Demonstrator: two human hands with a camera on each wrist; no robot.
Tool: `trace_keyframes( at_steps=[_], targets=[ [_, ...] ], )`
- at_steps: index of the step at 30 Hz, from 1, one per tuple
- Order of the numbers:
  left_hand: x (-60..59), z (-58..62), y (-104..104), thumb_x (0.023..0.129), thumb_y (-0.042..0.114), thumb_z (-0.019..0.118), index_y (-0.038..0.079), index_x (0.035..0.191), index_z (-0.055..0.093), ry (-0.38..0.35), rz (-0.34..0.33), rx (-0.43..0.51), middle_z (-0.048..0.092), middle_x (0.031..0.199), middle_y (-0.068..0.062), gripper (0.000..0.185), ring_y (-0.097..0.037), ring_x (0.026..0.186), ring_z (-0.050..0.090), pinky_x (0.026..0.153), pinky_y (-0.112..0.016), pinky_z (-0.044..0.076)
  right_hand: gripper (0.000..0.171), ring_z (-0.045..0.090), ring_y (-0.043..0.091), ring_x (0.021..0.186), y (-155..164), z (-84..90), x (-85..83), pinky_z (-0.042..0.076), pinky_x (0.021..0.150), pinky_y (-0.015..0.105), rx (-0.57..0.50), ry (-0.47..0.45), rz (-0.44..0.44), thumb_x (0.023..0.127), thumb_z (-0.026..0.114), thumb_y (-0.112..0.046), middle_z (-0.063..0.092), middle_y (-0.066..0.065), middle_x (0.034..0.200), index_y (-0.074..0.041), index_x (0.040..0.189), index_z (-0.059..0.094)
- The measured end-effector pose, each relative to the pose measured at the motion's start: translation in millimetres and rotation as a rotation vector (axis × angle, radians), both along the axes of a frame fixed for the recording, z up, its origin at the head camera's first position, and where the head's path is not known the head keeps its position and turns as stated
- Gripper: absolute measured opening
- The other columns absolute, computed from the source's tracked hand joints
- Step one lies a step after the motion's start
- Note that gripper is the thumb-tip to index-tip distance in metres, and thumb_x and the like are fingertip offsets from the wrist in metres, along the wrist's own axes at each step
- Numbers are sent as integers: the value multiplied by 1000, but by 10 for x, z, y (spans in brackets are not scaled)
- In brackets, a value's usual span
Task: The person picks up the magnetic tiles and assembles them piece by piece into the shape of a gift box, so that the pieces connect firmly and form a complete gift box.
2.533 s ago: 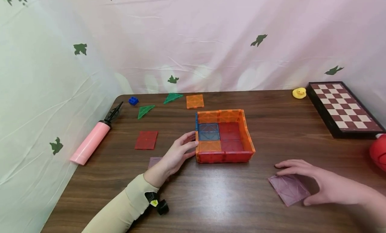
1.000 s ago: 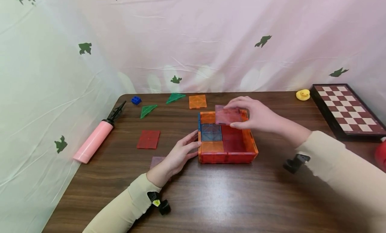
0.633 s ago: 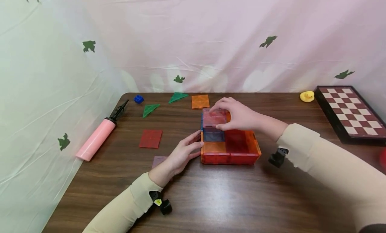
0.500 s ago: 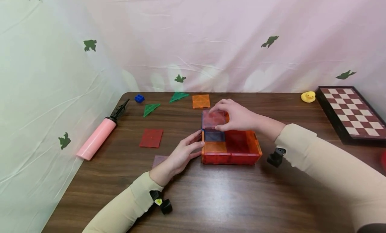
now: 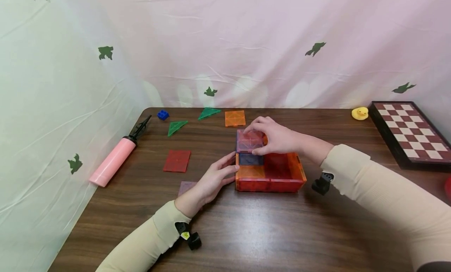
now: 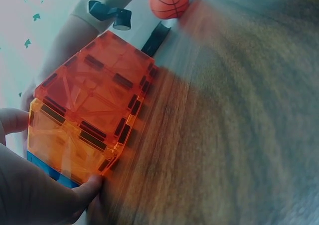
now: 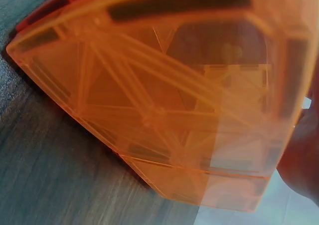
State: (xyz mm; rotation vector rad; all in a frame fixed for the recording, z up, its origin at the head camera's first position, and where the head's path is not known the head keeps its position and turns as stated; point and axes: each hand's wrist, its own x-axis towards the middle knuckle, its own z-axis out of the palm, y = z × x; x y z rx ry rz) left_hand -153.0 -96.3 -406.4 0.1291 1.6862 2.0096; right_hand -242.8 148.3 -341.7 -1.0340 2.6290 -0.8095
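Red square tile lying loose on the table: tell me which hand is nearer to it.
Left. The left hand rests against the tile box, just right of the red square tile. The right hand is farther right, holding a pink tile over the box.

Dark wood table (image 5: 267,233) — pale leaf-print curtain (image 5: 246,49) behind

Dark wooden table (image 5: 267,233) bears tile box (image 5: 269,174), pump (image 5: 112,162), chessboard (image 5: 410,133), probably.
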Motion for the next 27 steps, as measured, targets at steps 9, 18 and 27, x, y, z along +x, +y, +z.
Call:
trace_keyframes(
  at_steps=[9,18,27],
  targets=[
    [-10,-1,33,105,13,53,6,160,29,-9,13,-8,28,164,-17,61,-36,142,41,112,-56,35,43,44,30,138,323,74,84,33,112,57,-113,5,-147,99,69,-27,55,7,144,-13,139,61],
    [48,103,-131,105,15,53,-3,151,37,11,-6,-40,43,151,-25,52,-35,136,47,109,-51,42,49,45,30,138,743,-115,407,43,109,47,-431,-215,-423,104,60,-26,48,9,152,-14,150,49],
    [130,209,-685,100,18,66,4,142,53,535,-201,-519,59,140,-10,46,-27,130,55,103,-47,48,61,37,28,142,851,-454,673,42,104,20,-828,-548,-353,108,49,-19,20,21,165,-12,163,22]
  ],
)
